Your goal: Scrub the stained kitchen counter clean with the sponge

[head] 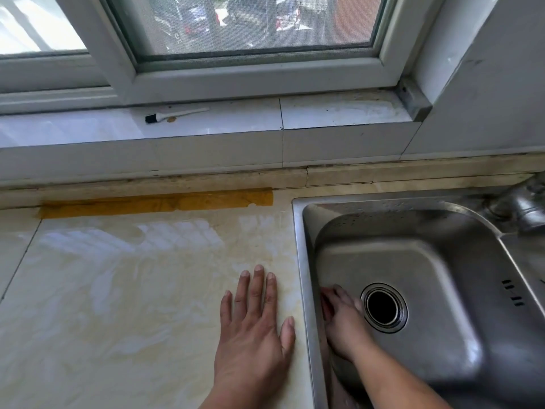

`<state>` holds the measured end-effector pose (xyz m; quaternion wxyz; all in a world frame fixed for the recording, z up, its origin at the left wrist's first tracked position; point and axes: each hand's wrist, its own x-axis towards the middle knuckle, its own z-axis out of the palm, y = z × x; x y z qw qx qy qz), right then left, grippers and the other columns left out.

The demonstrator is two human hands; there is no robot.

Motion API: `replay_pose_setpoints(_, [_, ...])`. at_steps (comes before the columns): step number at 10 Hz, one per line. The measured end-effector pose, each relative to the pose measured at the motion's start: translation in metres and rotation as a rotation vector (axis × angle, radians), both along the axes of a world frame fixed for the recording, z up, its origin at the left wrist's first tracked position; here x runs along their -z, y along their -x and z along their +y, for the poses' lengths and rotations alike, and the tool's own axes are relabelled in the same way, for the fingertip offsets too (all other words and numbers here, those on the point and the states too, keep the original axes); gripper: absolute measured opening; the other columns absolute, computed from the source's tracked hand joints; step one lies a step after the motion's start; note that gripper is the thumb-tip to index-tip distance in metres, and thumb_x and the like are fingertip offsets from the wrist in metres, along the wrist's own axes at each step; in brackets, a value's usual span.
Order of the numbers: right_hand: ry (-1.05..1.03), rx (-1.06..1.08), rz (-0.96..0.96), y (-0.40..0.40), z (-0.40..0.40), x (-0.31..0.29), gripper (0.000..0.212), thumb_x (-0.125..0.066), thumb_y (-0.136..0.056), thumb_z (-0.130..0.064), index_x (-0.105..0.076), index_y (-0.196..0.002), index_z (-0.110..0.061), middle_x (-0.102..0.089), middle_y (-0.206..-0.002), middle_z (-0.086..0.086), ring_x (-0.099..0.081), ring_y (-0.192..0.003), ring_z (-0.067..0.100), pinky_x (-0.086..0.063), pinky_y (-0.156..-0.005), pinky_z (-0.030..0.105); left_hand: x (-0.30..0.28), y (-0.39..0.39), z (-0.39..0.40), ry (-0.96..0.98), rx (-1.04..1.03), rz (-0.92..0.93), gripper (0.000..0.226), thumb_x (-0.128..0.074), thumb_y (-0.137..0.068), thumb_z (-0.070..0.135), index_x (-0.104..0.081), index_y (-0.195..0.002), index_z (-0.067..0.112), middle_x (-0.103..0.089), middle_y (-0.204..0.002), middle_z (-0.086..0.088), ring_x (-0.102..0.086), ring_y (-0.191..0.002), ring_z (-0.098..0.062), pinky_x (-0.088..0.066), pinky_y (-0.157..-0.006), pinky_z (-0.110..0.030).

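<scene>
Now: left hand [253,329] flat on counter [118,290] beside sink [300,261]; right hand [342,317] in sink, grip unclear; sponge unseen, likely soft.

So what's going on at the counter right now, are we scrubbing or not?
Not at this moment. The left hand lies flat with straight fingers on the counter, close to the edge of the sink. The right hand is down inside the sink basin, near the drain; something reddish shows at its fingertips, but I cannot tell if that is the sponge. The counter shows whitish wiped streaks and yellowish staining. A small brush lies untouched on the window sill.
</scene>
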<state>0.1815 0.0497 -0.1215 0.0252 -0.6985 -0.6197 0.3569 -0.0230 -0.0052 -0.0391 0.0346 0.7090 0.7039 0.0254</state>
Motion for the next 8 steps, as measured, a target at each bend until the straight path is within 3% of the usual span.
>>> replay_pose_setpoints(5, [-0.013, -0.014, -0.004, 0.003, 0.0, -0.004, 0.05, -0.045, -0.1, -0.021, -0.043, -0.149, -0.034, -0.025, -0.165, 0.003, -0.022, -0.149, 0.026, -0.017, -0.12, 0.025, 0.001, 0.0, 0.001, -0.014, 0.008, 0.027, 0.079, -0.044, -0.096, 0.057, -0.03, -0.162, 0.017, -0.019, -0.173, -0.006, -0.021, -0.158, -0.027, -0.018, -0.117, -0.051])
replay_pose_setpoints(6, [0.002, -0.032, 0.001, 0.001, 0.0, -0.004, 0.058, -0.049, -0.096, -0.017, -0.041, -0.15, -0.036, -0.024, -0.165, 0.002, -0.023, -0.149, 0.026, -0.016, -0.119, 0.023, 0.001, 0.0, 0.002, -0.033, 0.012, 0.021, 0.079, -0.046, -0.094, 0.057, -0.033, -0.161, 0.016, -0.022, -0.172, -0.006, -0.023, -0.157, -0.028, -0.019, -0.117, -0.051])
replay_pose_setpoints(8, [-0.026, 0.069, 0.037, -0.011, -0.008, 0.003, 0.055, -0.052, -0.091, -0.033, -0.048, -0.146, -0.037, -0.03, -0.163, -0.001, -0.029, -0.146, 0.025, -0.022, -0.116, 0.025, 0.005, 0.001, 0.003, -0.086, 0.017, -0.028, 0.081, -0.047, -0.091, 0.057, -0.037, -0.16, 0.016, -0.026, -0.171, -0.007, -0.029, -0.155, -0.03, -0.021, -0.117, -0.052])
